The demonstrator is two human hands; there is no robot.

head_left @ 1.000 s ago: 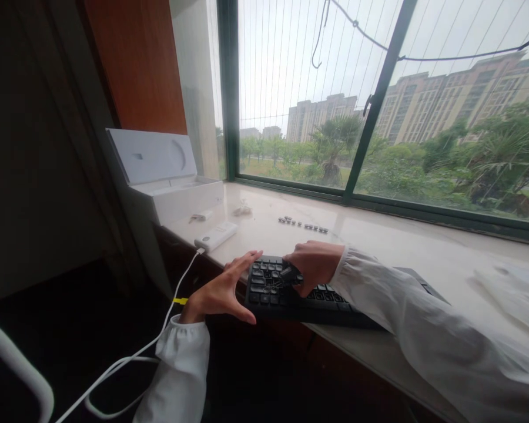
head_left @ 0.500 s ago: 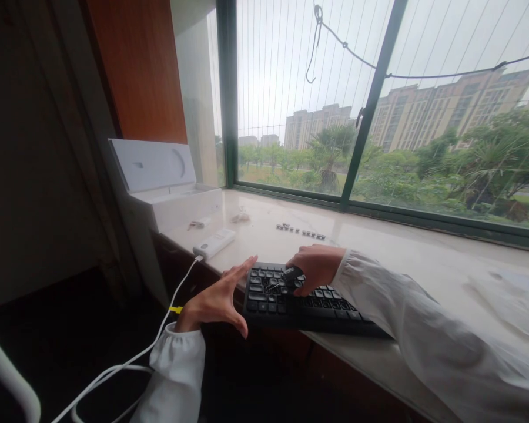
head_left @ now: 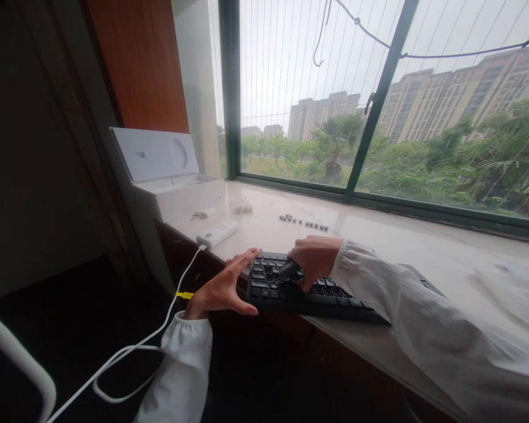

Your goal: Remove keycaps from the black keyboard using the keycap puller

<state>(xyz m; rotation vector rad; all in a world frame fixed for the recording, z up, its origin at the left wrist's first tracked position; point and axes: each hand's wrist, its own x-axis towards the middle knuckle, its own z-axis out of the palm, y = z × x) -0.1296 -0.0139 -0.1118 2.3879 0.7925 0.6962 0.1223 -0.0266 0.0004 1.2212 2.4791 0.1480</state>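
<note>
Head view, left hand [head_left: 223,288] bracing keyboard [head_left: 291,291], right hand [head_left: 312,261] gripping puller [head_left: 291,271]

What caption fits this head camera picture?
Left hand steadies a black keyboard while right hand works a small tool.

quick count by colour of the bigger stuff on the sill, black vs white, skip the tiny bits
black: 1, the keyboard, with a small black tool in the right hand above it
white: 2, the open box and the power bank
total: 3
</note>
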